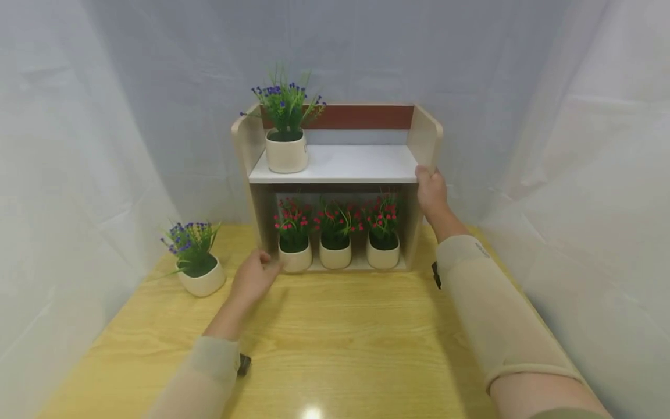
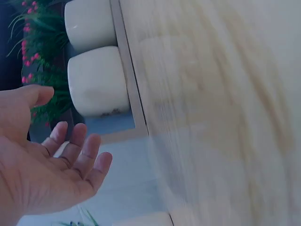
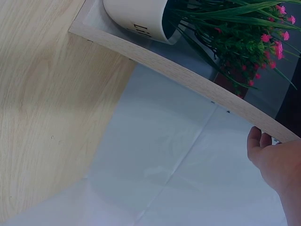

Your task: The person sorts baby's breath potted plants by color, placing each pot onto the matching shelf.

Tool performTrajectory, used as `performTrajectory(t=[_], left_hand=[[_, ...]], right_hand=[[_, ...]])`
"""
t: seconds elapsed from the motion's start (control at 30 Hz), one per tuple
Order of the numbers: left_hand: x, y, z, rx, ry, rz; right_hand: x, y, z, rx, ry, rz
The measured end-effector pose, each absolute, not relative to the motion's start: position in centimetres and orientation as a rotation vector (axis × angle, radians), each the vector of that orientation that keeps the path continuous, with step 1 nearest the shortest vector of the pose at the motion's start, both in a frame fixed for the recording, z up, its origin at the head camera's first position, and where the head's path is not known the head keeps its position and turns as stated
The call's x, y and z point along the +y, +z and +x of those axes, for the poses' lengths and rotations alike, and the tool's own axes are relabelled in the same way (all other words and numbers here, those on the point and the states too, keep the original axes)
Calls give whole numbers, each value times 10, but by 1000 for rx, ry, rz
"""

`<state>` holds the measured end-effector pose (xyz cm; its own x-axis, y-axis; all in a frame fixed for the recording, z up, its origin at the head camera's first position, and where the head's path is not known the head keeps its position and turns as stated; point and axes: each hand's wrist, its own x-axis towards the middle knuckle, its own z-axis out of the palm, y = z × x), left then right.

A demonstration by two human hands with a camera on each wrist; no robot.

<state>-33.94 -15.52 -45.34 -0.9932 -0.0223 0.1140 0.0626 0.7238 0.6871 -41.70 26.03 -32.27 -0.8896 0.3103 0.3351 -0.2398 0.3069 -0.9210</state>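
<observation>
A small two-tier wooden shelf (image 1: 426,139) stands at the back of the table. My right hand (image 1: 433,189) grips its right side panel near the upper board, thumb on the inner side; in the right wrist view the fingers (image 3: 254,141) bend around the panel's edge. Beside the lower left corner is my left hand (image 1: 253,278), fingers loosely bent. Seen from the left wrist, that hand (image 2: 51,165) holds nothing and stands apart from the nearest white pot (image 2: 99,82). Three white pots with pink-red flowers fill the lower tier, the leftmost pot (image 1: 295,259) being closest to it.
On the upper tier, at the left, sits a white pot with purple flowers (image 1: 287,152). Another purple-flowered pot (image 1: 202,282) rests on the wooden table (image 1: 345,337) left of the shelf. White sheeting (image 1: 356,52) hangs behind and along both sides.
</observation>
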Motion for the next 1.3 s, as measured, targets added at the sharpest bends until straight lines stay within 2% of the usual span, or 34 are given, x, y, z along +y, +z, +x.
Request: performTrajectory(t=[0.33, 0.87, 1.3], left_hand=[[-190, -449, -319, -2891, -1213, 110], [-282, -442, -282, -3352, -914, -306], [-335, -442, -268, -3357, -738, -147]], right_hand=[[259, -319, -415, -2152, 1585, -93], [252, -314, -425, -2140, 1607, -67], [260, -319, -422, -2149, 1620, -100]])
